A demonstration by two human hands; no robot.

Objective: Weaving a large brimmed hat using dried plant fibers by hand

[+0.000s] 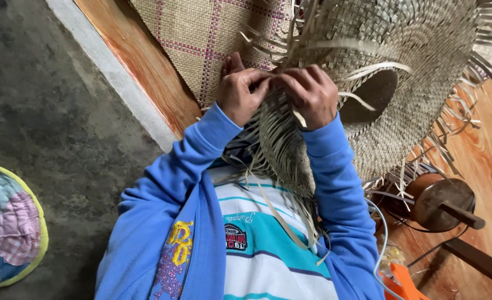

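Note:
A half-woven straw hat [418, 61] with a round crown and loose strips along its brim lies across my lap and the floor. My left hand [240, 91] pinches straw strips at the near edge of the brim. My right hand [311, 94] grips neighbouring strips [282, 144] right beside it, fingers curled around them. Both hands touch each other over the unfinished weave. Long loose strips hang down over my striped shirt. Blue sleeves cover both arms.
A woven mat [201, 39] with pink lines lies under the hat on an orange-brown floor [485, 155]. A round brown wooden object with a handle [443, 203] sits at right. A quilted round cushion [7, 225] lies at left on grey concrete [51, 111].

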